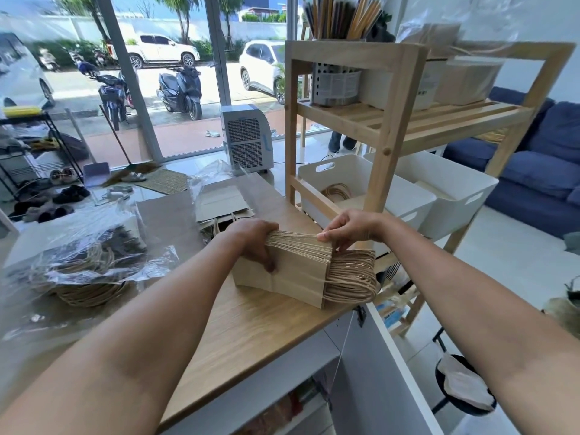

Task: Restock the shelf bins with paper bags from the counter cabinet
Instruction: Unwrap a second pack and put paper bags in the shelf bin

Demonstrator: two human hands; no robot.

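A stack of brown paper bags (pixel 298 271) with twisted cord handles stands on edge near the right end of the wooden counter (pixel 251 334). My left hand (pixel 255 238) grips the stack's left end, fingers down its near face. At the top right corner of the stack, my right hand (pixel 348 229) pinches the bag edges. Two white bins (pixel 414 196) sit on the lower shelf of the wooden rack (pixel 383 127) just beyond the counter; the left bin holds a few bags with handles. Below the counter, the white cabinet door (pixel 386 365) hangs open.
More bags in torn clear plastic (pixel 88 262) lie on the counter's left side, with flat bags (pixel 219 199) behind. The rack's upper shelf carries a grey holder of sticks (pixel 337 83) and wrapped bag packs. A blue sofa (pixel 533 158) and a black stool (pixel 464 387) stand to the right.
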